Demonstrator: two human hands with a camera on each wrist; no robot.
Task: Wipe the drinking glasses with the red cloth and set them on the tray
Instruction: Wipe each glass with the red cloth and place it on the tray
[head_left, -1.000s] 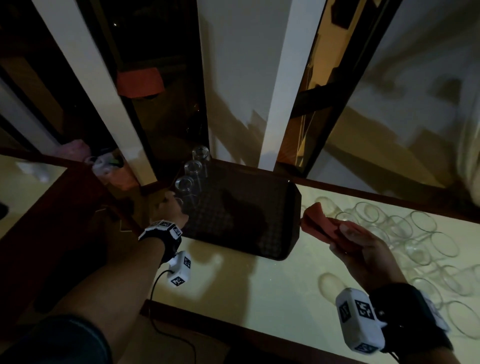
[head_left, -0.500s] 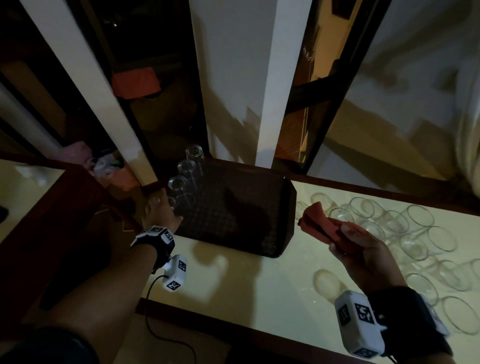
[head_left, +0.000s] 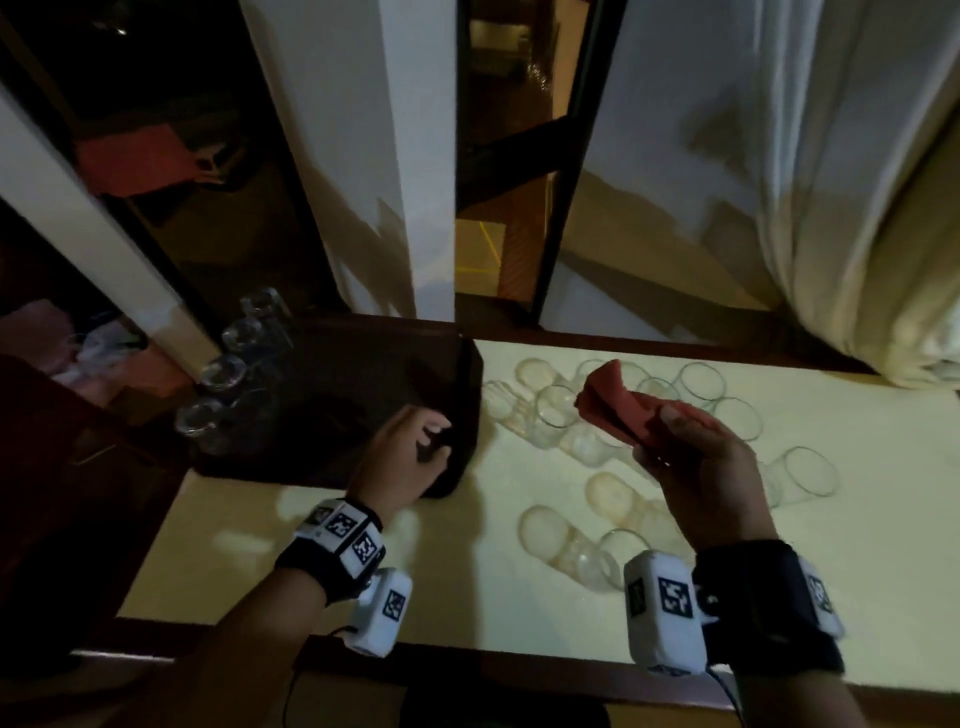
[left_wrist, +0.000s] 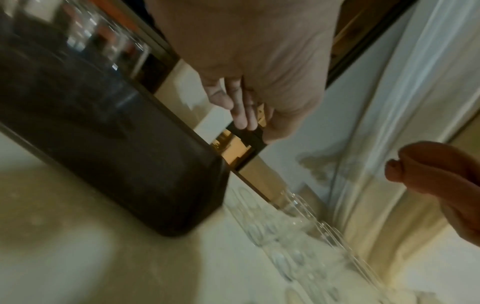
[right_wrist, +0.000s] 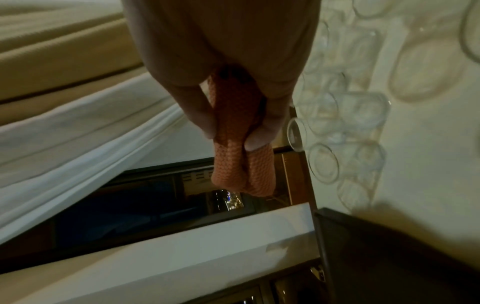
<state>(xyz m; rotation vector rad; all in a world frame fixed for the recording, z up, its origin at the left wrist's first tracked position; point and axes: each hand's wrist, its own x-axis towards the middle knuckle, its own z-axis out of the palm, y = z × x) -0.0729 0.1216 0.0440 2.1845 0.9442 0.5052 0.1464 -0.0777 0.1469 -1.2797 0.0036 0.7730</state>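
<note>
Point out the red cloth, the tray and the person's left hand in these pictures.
red cloth (right_wrist: 241, 164): right wrist view, its folded hanging end.
tray (head_left: 332, 384): head view, its bare dark floor.
left hand (head_left: 402, 457): head view, back of the hand.

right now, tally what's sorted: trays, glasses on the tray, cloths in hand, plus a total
tray: 1
glasses on it: 4
red cloth, gripped by the right hand: 1
total: 6
The loose glasses beside the tray overlap too much to count, so they are left out.
</note>
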